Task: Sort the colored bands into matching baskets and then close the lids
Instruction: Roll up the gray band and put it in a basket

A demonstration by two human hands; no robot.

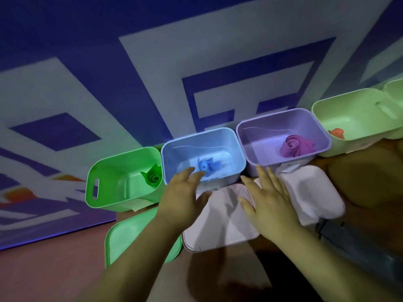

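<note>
Four baskets (209, 141), four bands (294, 147), three lids (135, 236)

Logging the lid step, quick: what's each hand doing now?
Left hand: open, holding nothing.
Right hand: open, holding nothing.

Side by side, left to right, we see a green rectangular plastic basket (113, 171), a blue plastic basket (220, 142), a purple plastic basket (268, 127) and a pale green plastic basket (349, 112). Each holds one rolled band: green rolled band (153, 177), blue rolled band (206, 165), purple rolled band (294, 146), orange rolled band (337, 132). Before them, left to right, lie a green plastic lid (135, 236), a white plastic lid (218, 225) and a second white lid (316, 192).
</note>
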